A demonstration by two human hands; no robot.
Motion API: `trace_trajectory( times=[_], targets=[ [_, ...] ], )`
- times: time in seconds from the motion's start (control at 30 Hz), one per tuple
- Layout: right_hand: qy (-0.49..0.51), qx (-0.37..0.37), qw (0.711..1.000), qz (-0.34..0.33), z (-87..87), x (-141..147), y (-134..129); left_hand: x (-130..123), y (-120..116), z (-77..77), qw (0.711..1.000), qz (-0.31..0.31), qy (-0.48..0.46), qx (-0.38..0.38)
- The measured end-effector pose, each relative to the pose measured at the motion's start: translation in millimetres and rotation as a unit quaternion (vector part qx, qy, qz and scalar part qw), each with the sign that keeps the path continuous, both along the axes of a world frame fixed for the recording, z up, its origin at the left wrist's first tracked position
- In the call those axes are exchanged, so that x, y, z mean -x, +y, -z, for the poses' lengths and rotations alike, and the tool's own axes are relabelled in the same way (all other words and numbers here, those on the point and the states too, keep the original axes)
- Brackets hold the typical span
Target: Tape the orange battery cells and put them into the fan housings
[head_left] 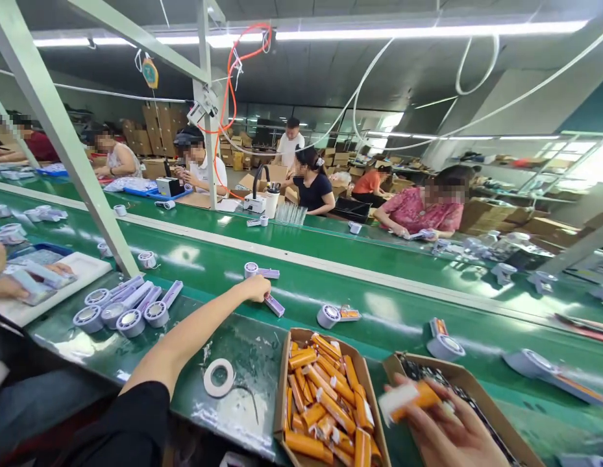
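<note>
A green belt [306,292] crosses the frame from left to lower right. Our left hand [257,288], arm stretched forward to the centre, has its fingers curled nearly closed on one lavender piece [274,306], which slants down to the right. Our right hand [452,421], lower right, half closes around one blurred orange cylinder [417,399], near level, white end pointing left. Two cardboard boxes sit below: one [280,402] heaped with uncounted cylinders, another [481,389] behind our right hand. One tape roll [209,378] and five round fan heads [130,322] lie further left.

Belt [393,327] passable between housings [329,316] — slanted post [70,143] blocks left, far right unclear.
</note>
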State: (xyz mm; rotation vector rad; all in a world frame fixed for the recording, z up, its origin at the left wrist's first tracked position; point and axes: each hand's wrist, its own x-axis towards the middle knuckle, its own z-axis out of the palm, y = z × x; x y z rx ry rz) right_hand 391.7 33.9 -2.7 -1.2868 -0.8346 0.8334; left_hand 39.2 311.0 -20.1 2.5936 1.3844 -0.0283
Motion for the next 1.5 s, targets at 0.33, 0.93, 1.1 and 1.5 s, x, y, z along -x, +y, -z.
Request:
trace_trajectory(
  times=[0.33,0.93,1.1,1.5],
  targets=[
    [-0.437,0.039,0.845,-0.306,0.6,147,206,2,36,13.9,0.995,-0.020,-0.058,0.074],
    [-0.724,0.114,0.609,-0.303,13.2,163,214,-28,10,21.0,0.985,-0.090,-0.147,0.001],
    [-0.737,0.132,0.580,-0.322,14.1,175,220,-32,5,23.4,0.976,-0.118,-0.184,-0.005],
    [-0.726,0.087,0.592,-0.340,8.3,120,212,-59,-12,16.9,0.957,-0.221,-0.189,-0.006]
  ],
)
